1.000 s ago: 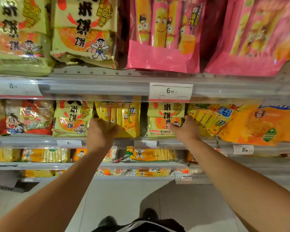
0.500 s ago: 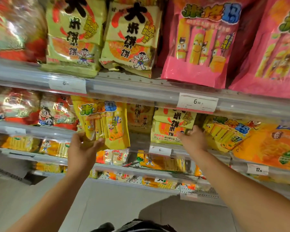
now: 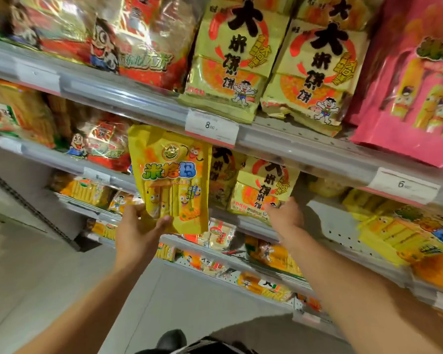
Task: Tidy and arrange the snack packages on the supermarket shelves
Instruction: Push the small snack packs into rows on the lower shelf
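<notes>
My left hand (image 3: 138,226) grips the bottom edge of a bright yellow snack bag (image 3: 170,180) with green and blue lettering, held upright in front of the middle shelf. My right hand (image 3: 285,217) rests on the lower right corner of a yellow-green rice cracker pack (image 3: 264,187) that stands on the middle shelf (image 3: 251,221). Whether its fingers close around the pack I cannot see. More rice cracker packs stand behind and to the left of that one, partly hidden by the held bag.
The upper shelf (image 3: 143,103) carries red bags (image 3: 128,39), big yellow-green cracker packs (image 3: 274,60) and pink bags (image 3: 414,93). Price tags (image 3: 211,126) hang on the rails. Yellow bags (image 3: 404,233) lie at the right, small packs fill the lower shelves (image 3: 241,264), and grey floor (image 3: 49,277) spreads below left.
My left hand has pulled the yellow bag off the middle shelf and lifted it out in front. The view has swung left and up. My right hand stays on the cracker pack.
</notes>
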A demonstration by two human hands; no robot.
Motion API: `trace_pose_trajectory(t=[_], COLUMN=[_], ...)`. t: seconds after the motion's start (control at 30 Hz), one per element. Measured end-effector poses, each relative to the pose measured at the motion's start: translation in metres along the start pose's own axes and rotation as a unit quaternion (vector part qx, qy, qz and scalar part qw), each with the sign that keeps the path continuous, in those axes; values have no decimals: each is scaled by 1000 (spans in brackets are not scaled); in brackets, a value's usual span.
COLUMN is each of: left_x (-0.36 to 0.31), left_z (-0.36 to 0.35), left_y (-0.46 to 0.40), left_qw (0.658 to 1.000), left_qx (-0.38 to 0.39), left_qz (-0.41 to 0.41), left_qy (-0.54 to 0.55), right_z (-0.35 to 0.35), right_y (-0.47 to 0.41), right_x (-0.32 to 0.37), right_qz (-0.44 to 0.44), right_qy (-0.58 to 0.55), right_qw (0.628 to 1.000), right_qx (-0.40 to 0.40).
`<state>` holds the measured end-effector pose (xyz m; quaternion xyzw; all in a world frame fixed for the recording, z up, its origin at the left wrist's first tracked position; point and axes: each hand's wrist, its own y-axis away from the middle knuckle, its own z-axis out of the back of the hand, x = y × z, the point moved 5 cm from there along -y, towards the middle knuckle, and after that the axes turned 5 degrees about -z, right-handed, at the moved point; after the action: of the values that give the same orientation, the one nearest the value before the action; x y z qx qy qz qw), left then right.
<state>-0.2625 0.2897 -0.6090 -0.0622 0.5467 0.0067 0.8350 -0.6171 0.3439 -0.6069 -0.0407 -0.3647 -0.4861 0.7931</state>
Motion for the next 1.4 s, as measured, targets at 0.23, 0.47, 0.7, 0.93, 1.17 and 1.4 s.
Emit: trace_pose_trajectory(t=[0.23, 0.47, 0.7, 0.93, 1.17, 1.4], left_x=[13, -5, -38, -92, -159, -175], left_z=[3, -20, -74, -164, -239, -308], left_y=[-3, -7, 11, 59, 70, 58], left_qw=[1000, 995, 977, 937, 909, 928], left_qx=[29, 93, 198, 316, 338, 332], left_qz=[-3, -21, -80, -142, -244, -158], left_qy=[-13, -4, 23, 32, -17, -60], right_z=[-4, 3, 32, 72, 143, 163], right_y=[-3, 12, 81, 87, 19, -48], right_x=[0, -2, -27, -66, -93, -101], right_qz=[-20, -16, 73, 49, 33, 33], right_qy=[21, -41, -236, -258, -205, -118], right_qw=[1000, 998, 969, 964, 978, 991], right_qx=[-6, -36, 1, 33, -13, -52])
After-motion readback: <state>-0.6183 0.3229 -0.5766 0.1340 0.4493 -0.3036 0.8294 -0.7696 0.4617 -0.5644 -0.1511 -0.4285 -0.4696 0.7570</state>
